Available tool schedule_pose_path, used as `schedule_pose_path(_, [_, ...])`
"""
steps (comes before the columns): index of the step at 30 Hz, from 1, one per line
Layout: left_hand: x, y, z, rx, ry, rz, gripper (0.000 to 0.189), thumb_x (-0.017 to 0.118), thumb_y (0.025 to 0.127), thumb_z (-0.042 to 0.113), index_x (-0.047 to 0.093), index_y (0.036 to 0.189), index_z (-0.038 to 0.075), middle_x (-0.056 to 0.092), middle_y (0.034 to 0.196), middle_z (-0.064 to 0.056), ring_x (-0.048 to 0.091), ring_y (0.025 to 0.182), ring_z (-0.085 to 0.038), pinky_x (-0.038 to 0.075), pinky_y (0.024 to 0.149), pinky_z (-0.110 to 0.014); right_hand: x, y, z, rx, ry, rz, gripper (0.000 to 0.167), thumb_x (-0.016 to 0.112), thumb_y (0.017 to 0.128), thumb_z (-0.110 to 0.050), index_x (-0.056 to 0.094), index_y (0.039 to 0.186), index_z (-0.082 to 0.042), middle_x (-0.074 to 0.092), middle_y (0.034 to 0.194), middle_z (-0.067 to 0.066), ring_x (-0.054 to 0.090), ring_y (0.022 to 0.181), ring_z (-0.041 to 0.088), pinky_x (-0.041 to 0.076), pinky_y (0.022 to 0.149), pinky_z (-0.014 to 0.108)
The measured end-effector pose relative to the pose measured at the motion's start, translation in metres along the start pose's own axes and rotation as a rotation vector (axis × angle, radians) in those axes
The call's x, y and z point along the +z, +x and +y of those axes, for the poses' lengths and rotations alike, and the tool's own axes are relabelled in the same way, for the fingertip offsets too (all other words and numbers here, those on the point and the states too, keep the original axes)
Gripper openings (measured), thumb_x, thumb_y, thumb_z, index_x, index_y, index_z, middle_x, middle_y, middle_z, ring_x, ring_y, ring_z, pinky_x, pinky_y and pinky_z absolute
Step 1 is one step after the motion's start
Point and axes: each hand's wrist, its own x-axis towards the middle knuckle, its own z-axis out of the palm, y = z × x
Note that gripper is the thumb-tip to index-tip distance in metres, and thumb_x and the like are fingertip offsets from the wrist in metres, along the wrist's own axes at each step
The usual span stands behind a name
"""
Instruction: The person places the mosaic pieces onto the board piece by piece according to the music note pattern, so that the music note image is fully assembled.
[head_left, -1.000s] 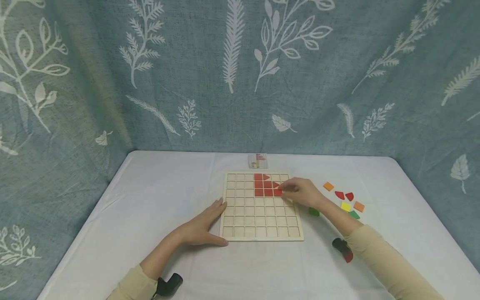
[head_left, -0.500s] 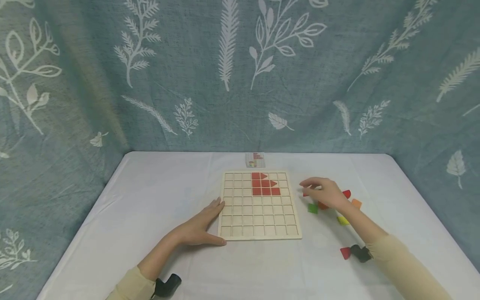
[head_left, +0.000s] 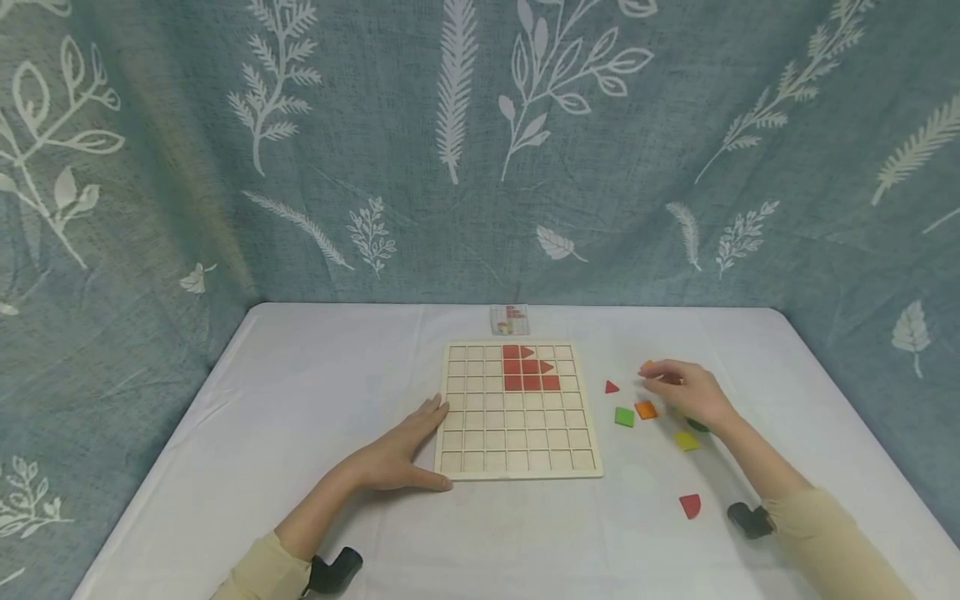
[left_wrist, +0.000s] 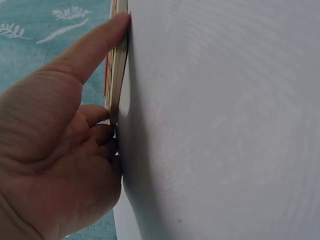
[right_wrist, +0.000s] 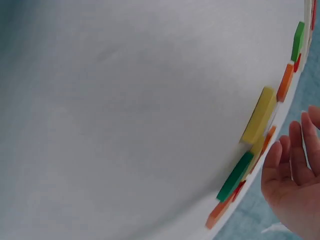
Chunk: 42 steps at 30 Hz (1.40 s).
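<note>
- A black wrist mount (head_left: 335,572) is sitting by the left sleeve, nearer me than the board and off its left side.
- A red fan-shaped piece (head_left: 690,506) is lying right of the board, past its near corner.
- The left hand (head_left: 397,457) is spreading, thumb wide of the fingers, and touching the board's left edge, the thumb at its near corner.
- The board (head_left: 517,440) is lying flat on the white tablecloth (head_left: 337,350), its grid facing up.
- Right of the board, a yellow piece (head_left: 686,441), a green square (head_left: 624,417), an orange square (head_left: 646,410) and a small red triangle (head_left: 612,387) are lying loose.
- The right hand (head_left: 688,392) is hovering over this scatter, fingers loosely bent, not pinching anything I can see; an orange edge (head_left: 647,365) is showing at its fingertips, though I cannot tell whether they are touching.
- Six red squares (head_left: 532,382) and two red triangles (head_left: 547,367) are filling cells in the board's far part.
- A small picture card (head_left: 510,320) is lying just beyond the board.
- A leafy blue-green curtain (head_left: 420,242) is hanging behind everything.
</note>
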Motion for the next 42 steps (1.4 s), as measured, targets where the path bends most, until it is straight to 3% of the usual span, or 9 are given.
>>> schedule_pose_path(15, [-0.006, 0.003, 0.000, 0.001, -0.014, -0.023, 0.110, 0.083, 0.073, 0.043, 0.021, 0.154, 0.002, 0.010, 0.161, -0.017, 0.007, 0.148, -0.034, 0.014, 0.117, -0.052, -0.011, -0.002, 0.013, 0.057, 0.015, -0.005, 0.034, 0.066, 0.094, -0.027, 0.066, 0.117, -0.002, 0.065, 0.112, 0.018, 0.056, 0.089, 0.025, 0.050, 0.072, 0.030])
schedule_pose_path(20, [-0.006, 0.003, 0.000, -0.008, -0.009, -0.020, 0.111, 0.083, 0.072, 0.044, 0.022, 0.154, 0.002, 0.011, 0.161, -0.017, 0.007, 0.148, -0.034, 0.014, 0.117, -0.052, -0.005, -0.002, 0.005, 0.017, 0.023, -0.014, 0.033, 0.068, 0.093, -0.027, 0.069, 0.115, -0.003, 0.068, 0.106, 0.013, 0.057, 0.086, 0.023, 0.049, 0.069, 0.031])
schedule_pose_path(26, [-0.005, 0.003, 0.002, -0.021, -0.015, -0.021, 0.111, 0.083, 0.072, 0.043, 0.021, 0.155, 0.003, 0.010, 0.162, -0.016, 0.007, 0.148, -0.034, 0.014, 0.117, -0.053, 0.009, 0.005, -0.008, -0.036, 0.012, -0.036, 0.031, 0.070, 0.091, -0.027, 0.070, 0.112, -0.004, 0.070, 0.101, 0.008, 0.062, 0.090, 0.021, 0.051, 0.075, 0.032])
schedule_pose_path(31, [-0.003, 0.003, 0.000, -0.017, -0.015, -0.016, 0.111, 0.083, 0.072, 0.043, 0.021, 0.155, 0.003, 0.010, 0.162, -0.017, 0.007, 0.148, -0.034, 0.013, 0.118, -0.052, 0.021, 0.011, -0.018, -0.030, -0.012, -0.062, 0.034, 0.072, 0.089, -0.027, 0.069, 0.114, -0.004, 0.070, 0.106, 0.010, 0.062, 0.092, 0.023, 0.052, 0.076, 0.032])
schedule_pose_path(42, [-0.001, 0.004, -0.003, -0.001, -0.005, -0.008, 0.111, 0.083, 0.072, 0.043, 0.022, 0.154, 0.002, 0.011, 0.162, -0.017, 0.007, 0.148, -0.034, 0.014, 0.118, -0.052, 0.036, 0.019, -0.027, -0.021, -0.110, -0.012, 0.028, 0.076, 0.085, -0.026, 0.072, 0.103, -0.006, 0.065, 0.090, 0.006, 0.053, 0.073, 0.020, 0.045, 0.058, 0.029])
